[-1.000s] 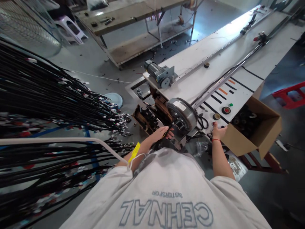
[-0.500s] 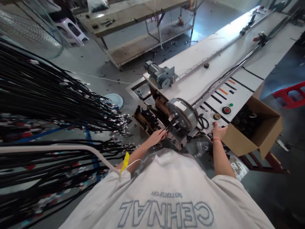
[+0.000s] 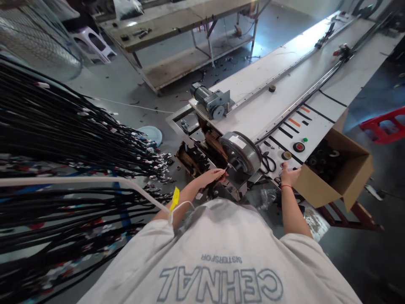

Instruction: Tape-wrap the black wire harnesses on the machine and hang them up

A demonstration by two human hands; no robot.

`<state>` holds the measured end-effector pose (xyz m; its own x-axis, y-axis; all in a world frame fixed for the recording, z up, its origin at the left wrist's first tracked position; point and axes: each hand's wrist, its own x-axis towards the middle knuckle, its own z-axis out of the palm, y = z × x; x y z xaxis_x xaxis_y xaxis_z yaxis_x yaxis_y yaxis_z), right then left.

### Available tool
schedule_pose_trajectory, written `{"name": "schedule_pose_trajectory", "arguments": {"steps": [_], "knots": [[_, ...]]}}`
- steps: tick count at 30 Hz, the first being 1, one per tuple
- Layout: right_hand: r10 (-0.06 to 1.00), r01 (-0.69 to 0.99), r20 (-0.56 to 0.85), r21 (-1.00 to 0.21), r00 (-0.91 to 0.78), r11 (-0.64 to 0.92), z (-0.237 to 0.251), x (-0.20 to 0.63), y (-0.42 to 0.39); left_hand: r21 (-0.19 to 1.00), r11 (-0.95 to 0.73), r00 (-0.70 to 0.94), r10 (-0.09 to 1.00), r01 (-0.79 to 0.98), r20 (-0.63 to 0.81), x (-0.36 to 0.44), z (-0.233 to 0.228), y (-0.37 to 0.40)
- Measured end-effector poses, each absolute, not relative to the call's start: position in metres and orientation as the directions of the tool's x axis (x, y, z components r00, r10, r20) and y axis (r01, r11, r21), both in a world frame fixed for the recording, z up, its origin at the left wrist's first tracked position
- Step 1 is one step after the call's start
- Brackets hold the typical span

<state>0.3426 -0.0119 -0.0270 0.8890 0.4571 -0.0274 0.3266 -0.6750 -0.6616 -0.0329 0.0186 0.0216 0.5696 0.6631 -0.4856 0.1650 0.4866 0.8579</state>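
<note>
"Grey metal ring machine (image 3: 243,153) at the counter's (image 3: 249,114) near end. What's the left hand (image 3: 217,174) doing beside it?"
"Its fingertips are pinched together on a thin dark strand (image 3: 226,169), right next to the ring; most of the strand is too small to make out."
"And the right hand (image 3: 290,175)?"
"Open, thumb spread from the fingers, at the counter's edge between the tape roll (image 3: 286,155) and the cardboard box (image 3: 316,185). Whether it presses anything, I can't tell."

Left hand (image 3: 217,174) near a grey metal drum (image 3: 248,148), right hand (image 3: 289,175) beside an open cardboard box (image 3: 318,188)
</note>
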Motion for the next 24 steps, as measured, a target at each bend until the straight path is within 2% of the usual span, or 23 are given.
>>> {"name": "schedule_pose_trajectory", "arguments": {"steps": [3,8,13,18,24], "knots": [[0.449,0.314,-0.041,-0.658,0.893,-0.684,-0.027,0.343,-0.012,0.821,0.546,0.526,0.656,0.165,-0.542,-0.033,0.019,0.027],[0.452,0.314,-0.053,-0.646,0.890,-0.696,-0.028,0.345,-0.012,0.870,0.460,0.467,0.739,0.177,-0.485,-0.032,0.020,0.031],[0.446,0.309,-0.047,-0.657,0.894,-0.688,-0.031,0.345,-0.012,0.875,0.481,0.345,0.814,0.053,-0.468,-0.026,0.020,0.021],[0.464,0.317,-0.046,-0.670,0.884,-0.671,-0.028,0.346,-0.013,0.751,0.647,0.382,0.732,-0.131,-0.564,-0.020,0.019,0.016],[0.476,0.332,-0.037,-0.670,0.878,-0.664,-0.022,0.342,-0.014,0.733,0.674,0.465,0.679,-0.088,-0.569,-0.027,0.015,0.006]]}}
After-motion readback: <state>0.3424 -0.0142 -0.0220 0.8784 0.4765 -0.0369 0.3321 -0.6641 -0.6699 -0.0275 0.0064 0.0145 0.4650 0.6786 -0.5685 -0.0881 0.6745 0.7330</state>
